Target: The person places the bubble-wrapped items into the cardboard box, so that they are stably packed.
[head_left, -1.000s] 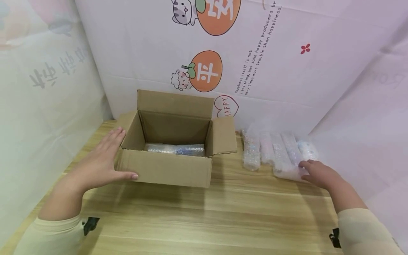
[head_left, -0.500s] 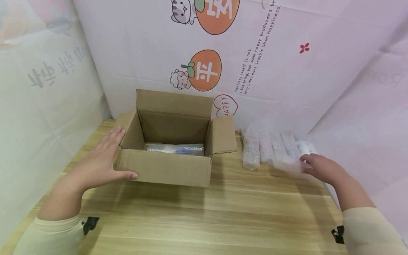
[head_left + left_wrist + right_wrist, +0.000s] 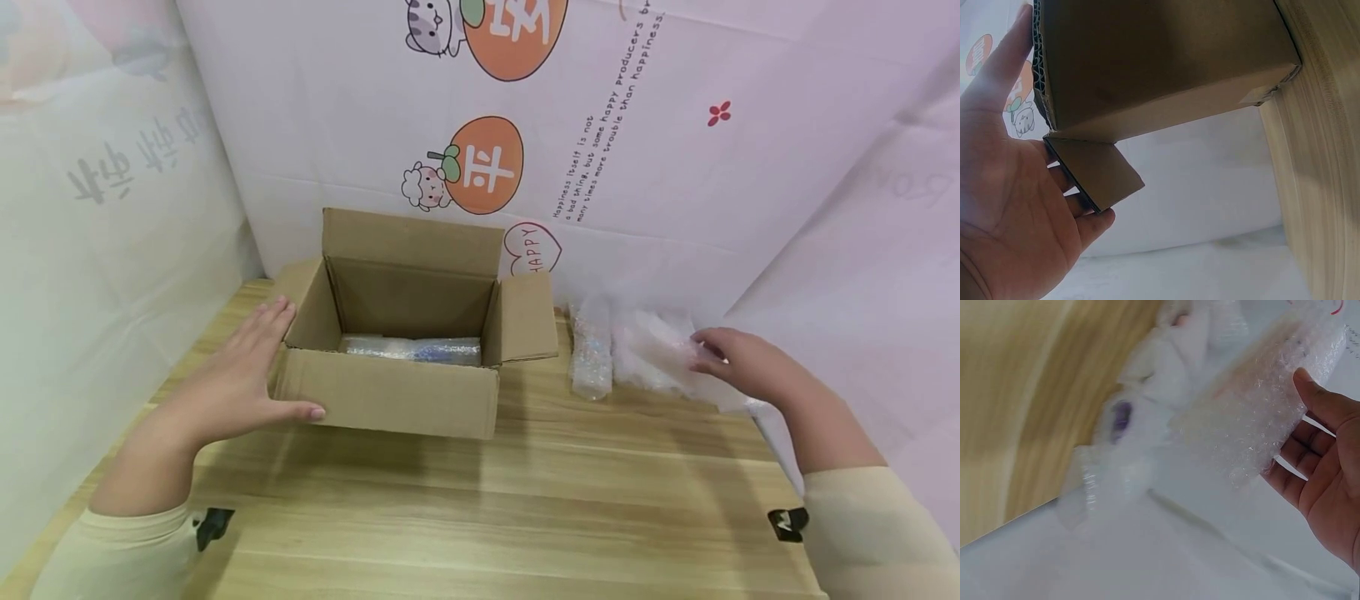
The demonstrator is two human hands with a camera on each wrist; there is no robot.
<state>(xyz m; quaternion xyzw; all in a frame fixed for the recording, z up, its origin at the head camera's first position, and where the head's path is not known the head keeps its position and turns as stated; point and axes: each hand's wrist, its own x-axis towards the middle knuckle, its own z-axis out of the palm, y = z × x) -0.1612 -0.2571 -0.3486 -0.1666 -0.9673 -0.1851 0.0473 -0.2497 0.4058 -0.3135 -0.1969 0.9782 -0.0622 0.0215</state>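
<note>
In the head view, my left hand (image 3: 232, 375) rests on the left corner of an open cardboard box (image 3: 420, 396), thumb stretched along the front flap and fingers fairly straight against the left flap (image 3: 1094, 172). A bubble-wrapped package (image 3: 412, 350) lies inside the box. To the right, my right hand (image 3: 750, 362) pinches another bubble-wrapped package (image 3: 1254, 394) between thumb and fingers. It is tilted and raised over a row of several wrapped packages (image 3: 1141, 419), hiding part of them. The contents are blurred by the wrap.
One wrapped package (image 3: 592, 350) lies at the left end of the row, near the box's right flap (image 3: 527, 318). The wooden table (image 3: 510, 517) meets a printed white cloth backdrop (image 3: 637, 250) behind and cloth sides left and right.
My right hand has lifted the front wrapped package off the table and moved it up and slightly left over the row. My left hand and the box have stayed put.
</note>
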